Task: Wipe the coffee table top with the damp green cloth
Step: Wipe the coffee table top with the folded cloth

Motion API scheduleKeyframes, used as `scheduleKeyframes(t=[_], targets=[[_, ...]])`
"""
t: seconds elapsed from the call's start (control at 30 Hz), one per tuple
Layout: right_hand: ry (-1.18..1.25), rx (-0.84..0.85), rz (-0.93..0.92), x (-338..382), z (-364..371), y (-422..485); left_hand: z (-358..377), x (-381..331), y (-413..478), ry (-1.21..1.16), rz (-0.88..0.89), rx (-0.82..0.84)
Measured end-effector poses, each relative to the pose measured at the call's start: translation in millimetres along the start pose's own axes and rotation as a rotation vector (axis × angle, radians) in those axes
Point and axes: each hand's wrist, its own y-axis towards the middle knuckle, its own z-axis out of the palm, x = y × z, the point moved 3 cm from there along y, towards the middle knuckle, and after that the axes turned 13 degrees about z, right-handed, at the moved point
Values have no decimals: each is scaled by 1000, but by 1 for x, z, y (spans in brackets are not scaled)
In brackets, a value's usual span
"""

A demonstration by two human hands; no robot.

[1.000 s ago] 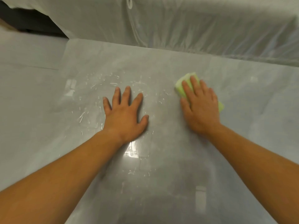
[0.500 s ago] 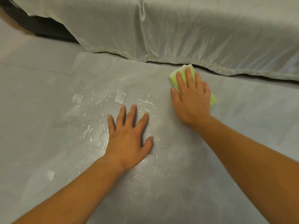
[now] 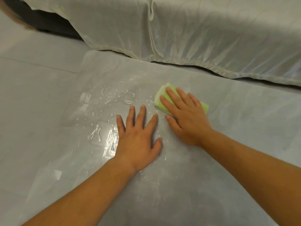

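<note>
Coffee table top [image 3: 203, 168]: looked like smooth grey stone or a stone-look slab, faintly mottled, matt where dry and mirror-glossy where wet.
Water droplets [image 3: 97, 136]: clear beads and streaks that stood on the slab and caught bright reflections.
Green cloth [image 3: 160, 91]: soft, matt, pale-green fabric, folded thick, with a paler layer at its edge.
Cover [image 3: 203, 38]: thin pale cloth with a slight sheen, creased, its hem gathered.
Floor [image 3: 32, 98]: smooth grey tile with a dull satin finish and a thin seam.
</note>
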Motion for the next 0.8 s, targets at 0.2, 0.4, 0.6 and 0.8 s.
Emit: scheduleKeyframes(t=[0.2,0.4,0.6,0.8], targets=[[102,-112,407,-10,-14,67,-2,3,-1,-18,25,37],[8,-36,9,26,16,-65,-19,11,-33,-46,169,-42],[55,-50,429,-16,7,-44,5,15,-72,21,173,71],[29,-82,210,65,49,-143,3,15,-71,-70,178,51]])
